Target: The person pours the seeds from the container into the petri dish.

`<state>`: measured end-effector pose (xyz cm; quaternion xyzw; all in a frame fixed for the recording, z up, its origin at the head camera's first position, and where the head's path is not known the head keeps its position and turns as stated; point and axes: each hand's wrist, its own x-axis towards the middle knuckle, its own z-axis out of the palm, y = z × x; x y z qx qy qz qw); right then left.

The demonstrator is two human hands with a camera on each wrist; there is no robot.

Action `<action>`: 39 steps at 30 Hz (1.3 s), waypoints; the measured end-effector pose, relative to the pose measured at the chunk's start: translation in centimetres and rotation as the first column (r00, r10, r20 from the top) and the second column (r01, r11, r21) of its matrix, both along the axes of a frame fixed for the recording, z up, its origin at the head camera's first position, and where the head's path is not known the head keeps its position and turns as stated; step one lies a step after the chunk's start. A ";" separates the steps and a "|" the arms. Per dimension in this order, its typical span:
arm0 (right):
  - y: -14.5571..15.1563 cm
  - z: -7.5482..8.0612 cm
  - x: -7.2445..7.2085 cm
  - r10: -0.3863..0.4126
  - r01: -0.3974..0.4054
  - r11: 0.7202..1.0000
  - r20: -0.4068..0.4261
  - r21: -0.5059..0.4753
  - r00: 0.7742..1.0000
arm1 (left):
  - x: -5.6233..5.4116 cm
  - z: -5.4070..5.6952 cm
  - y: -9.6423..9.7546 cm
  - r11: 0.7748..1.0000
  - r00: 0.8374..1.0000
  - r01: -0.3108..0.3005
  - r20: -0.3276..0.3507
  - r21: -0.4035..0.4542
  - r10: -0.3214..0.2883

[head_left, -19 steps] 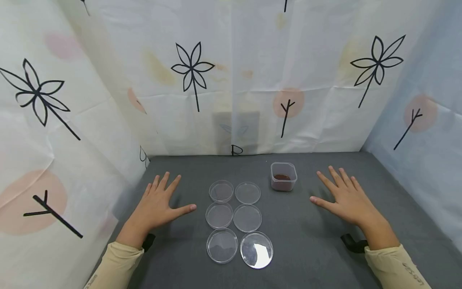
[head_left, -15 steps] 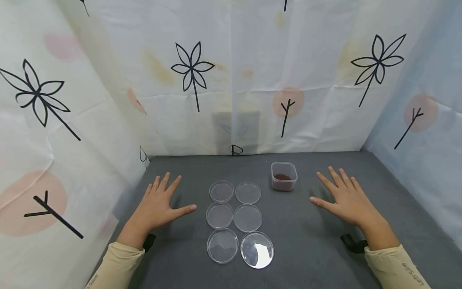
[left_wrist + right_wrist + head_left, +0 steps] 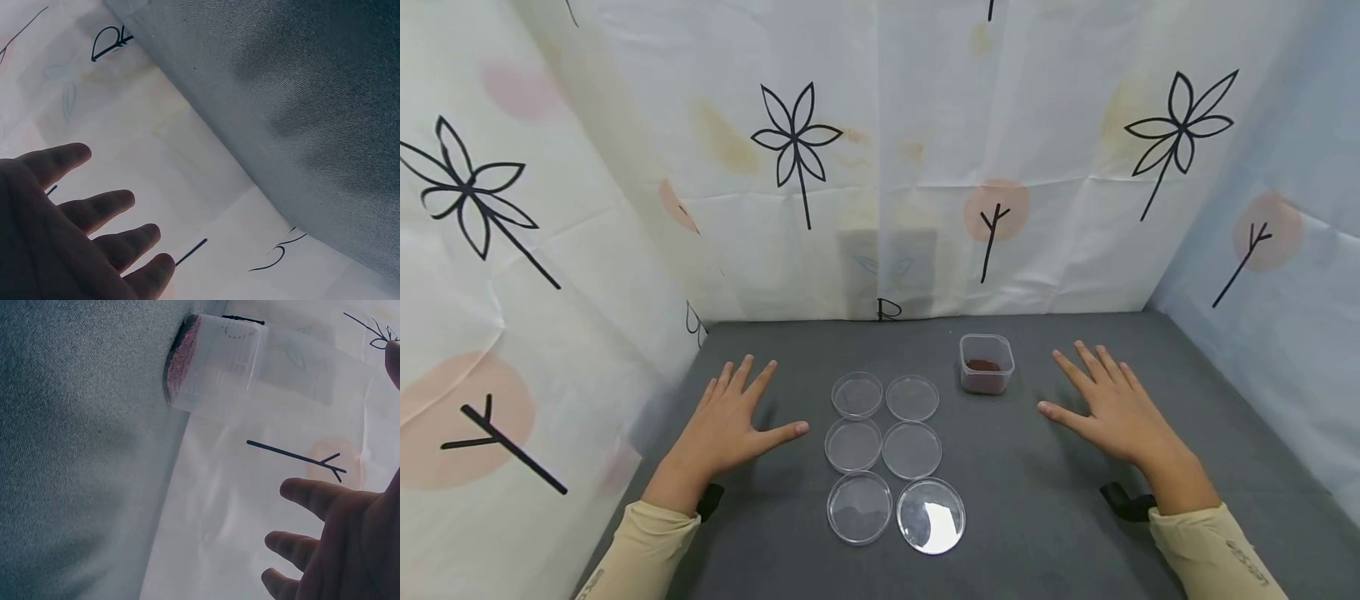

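Observation:
My left hand (image 3: 722, 429) is spread over the left side of the grey table, holding nothing, its thumb pointing towards the clear round dishes. On the right, my right hand (image 3: 1123, 412) is likewise spread, fingers apart, with nothing in it. Between the hands, several shallow transparent dishes stand in two columns; among them are a back-left dish (image 3: 857, 394), a front-left dish (image 3: 860, 508) and a shiny front-right dish (image 3: 921, 525). Nearest my right hand is a clear plastic tub (image 3: 987, 375) with reddish-brown granular stuff (image 3: 982, 366) in its bottom; the right wrist view shows the tub (image 3: 219, 365) from the side.
The table (image 3: 1015, 533) has a grey cloth surface. White patterned sheets hang behind it (image 3: 895, 167) and along both sides, the left sheet (image 3: 572, 350) close to my left arm. Black straps sit at both wrists.
The whole head view has shifted slightly, so everything sits a little further left and up. Both hands keep their spread pose, and the dishes and tub stay in place.

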<state>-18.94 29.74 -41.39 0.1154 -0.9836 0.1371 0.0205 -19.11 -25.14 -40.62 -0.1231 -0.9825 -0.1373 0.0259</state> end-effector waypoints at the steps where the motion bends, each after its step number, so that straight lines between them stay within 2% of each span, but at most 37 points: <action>1: -0.1 0.0 -0.1 -0.002 0.002 1.000 -0.003 -0.001 1.000 | 0.0 0.0 0.0 1.000 1.000 0.000 0.000 0.002 0.000; 8: -0.5 0.0 -0.6 -0.011 0.011 1.000 -0.022 -0.015 1.000 | -0.2 -0.1 0.0 1.000 1.000 0.000 -0.005 0.018 0.000; 13: -0.6 -0.1 -0.9 0.001 -0.003 1.000 -0.068 -0.027 0.998 | -0.4 -0.3 0.2 0.999 1.000 0.004 -0.003 0.045 -0.003; 17: -0.7 -0.4 -1.5 0.005 -0.012 0.997 -0.091 -0.070 0.996 | -0.8 -0.4 0.3 0.994 1.000 0.005 0.007 0.108 -0.006; 22: -1.1 -1.0 -2.3 0.008 -0.014 0.987 -0.040 -0.158 0.999 | -1.5 -1.1 0.7 0.981 0.999 0.019 0.024 0.195 -0.024; 30: -1.8 -1.8 -3.2 0.016 -0.007 0.950 0.027 -0.313 1.000 | -2.2 -1.9 1.8 0.949 0.996 0.081 0.016 0.304 -0.090; 35: -2.3 -2.2 -4.0 0.044 -0.042 0.909 -0.007 -0.414 0.999 | -3.1 -2.3 2.4 0.926 0.994 0.104 0.003 0.362 -0.113; 39: -2.7 -2.5 -4.7 0.056 -0.060 0.895 -0.022 -0.442 0.998 | -4.0 -3.0 2.8 0.915 0.990 0.129 0.001 0.382 -0.140</action>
